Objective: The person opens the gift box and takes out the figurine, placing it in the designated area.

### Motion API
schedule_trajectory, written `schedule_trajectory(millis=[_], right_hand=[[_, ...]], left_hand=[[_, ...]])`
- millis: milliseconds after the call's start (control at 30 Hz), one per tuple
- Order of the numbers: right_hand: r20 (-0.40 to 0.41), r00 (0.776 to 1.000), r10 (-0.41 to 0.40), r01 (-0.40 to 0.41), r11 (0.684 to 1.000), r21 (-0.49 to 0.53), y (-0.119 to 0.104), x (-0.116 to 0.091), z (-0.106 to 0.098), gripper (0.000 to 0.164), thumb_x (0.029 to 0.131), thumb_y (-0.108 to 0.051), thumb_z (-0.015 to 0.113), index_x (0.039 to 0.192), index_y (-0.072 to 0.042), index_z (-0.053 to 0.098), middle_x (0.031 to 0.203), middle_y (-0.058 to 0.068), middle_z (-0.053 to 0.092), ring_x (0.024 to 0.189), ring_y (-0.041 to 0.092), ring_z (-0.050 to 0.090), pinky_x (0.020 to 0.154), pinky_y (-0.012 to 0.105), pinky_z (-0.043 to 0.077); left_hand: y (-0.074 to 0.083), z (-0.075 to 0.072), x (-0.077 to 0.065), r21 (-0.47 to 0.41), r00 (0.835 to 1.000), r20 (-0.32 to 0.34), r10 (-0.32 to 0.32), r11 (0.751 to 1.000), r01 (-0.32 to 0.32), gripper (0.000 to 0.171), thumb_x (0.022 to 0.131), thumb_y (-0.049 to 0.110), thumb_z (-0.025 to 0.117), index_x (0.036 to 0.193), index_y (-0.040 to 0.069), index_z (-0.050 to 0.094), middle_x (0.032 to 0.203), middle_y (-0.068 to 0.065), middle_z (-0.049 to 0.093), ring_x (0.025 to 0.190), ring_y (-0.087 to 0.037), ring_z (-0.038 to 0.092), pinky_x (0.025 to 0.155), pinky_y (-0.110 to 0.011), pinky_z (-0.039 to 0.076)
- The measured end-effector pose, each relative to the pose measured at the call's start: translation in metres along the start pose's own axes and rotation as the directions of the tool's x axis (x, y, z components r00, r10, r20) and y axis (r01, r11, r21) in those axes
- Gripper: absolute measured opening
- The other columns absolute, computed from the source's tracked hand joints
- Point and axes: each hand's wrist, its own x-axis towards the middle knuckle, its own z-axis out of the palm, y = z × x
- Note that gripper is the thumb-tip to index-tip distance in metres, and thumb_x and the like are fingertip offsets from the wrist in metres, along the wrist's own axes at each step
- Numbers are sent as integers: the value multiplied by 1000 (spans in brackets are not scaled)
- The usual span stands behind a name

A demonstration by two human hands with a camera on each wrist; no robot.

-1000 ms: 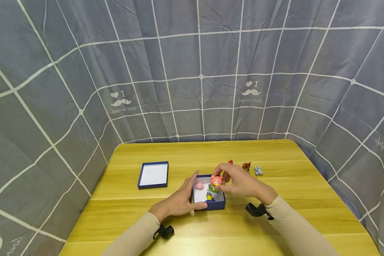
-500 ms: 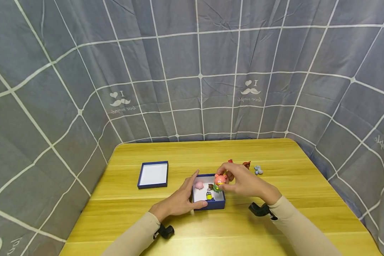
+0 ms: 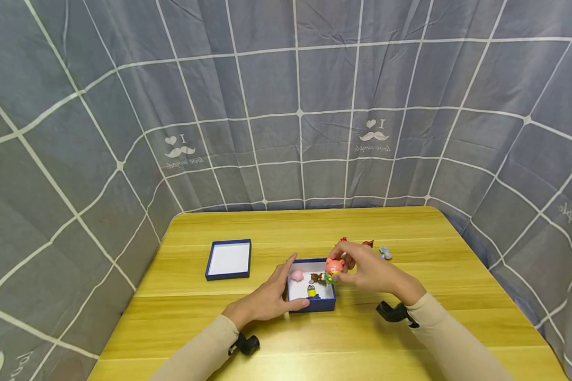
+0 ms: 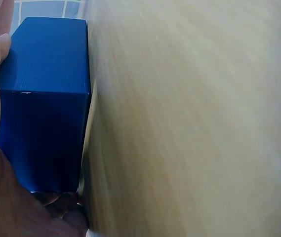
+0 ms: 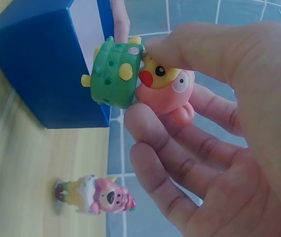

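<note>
My left hand (image 3: 265,300) holds the open blue box (image 3: 322,305) at its left side, thumb at the front wall and fingers along the back corner. The left wrist view shows the box's blue outer walls (image 4: 44,59) within that hand. My right hand (image 3: 373,271) pinches a toy figurine (image 5: 167,94) with a pink eared head and a green lower body, at the box's right rim. On the white box floor lie a pink round figurine (image 3: 297,275), a brown figurine (image 3: 316,277) and a yellow and blue figurine (image 3: 312,290).
A shallow blue lid (image 3: 229,259), white inside up, lies left of the box. Behind my right hand stand a grey-blue figurine (image 3: 385,253), a partly hidden reddish-brown figurine (image 3: 368,243) and a pink bear figurine (image 5: 100,195). A grey checked curtain (image 3: 276,132) surrounds the table.
My right hand has moved right with the pink and green figurine, from over the box's interior to its right rim. The brown figurine in the box has come into view. My left hand stays put.
</note>
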Motion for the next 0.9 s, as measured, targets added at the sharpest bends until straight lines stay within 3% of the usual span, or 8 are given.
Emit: schedule_trajectory(millis=[167,667,900], right_hand=[[-7,1000,-3,3,1000,1,3,-2,-1,34,99,-8,92,127,-12,73,120,2,79,95,3,70,88,31,67],[-50,999,2,-3,1000,-11,13,-7,-3,35,97,-10,96,124,-12,74,117,1,78,89,4,68,82,37,67],[-74,997,-2,0,1000,-26,18,-10,-2,35,96,-10,97,123,-13,76,117,0,79,88,3,68,81,29,63]], left_hand=[[0,0,1,1,1000,-2,8,1000,-8,122,106,72,76,189,34,-5,190,-19,28,164,-43,54,131,-67,49],[-1,1,1,-5,1000,-7,12,1000,-12,122,105,73,76,190,31,-2,189,-19,31,162,-42,56,131,-66,50],[-2,1,1,-4,1000,-2,9,1000,-9,123,105,74,76,190,34,-3,190,-18,29,164,-41,54,132,-66,49]])
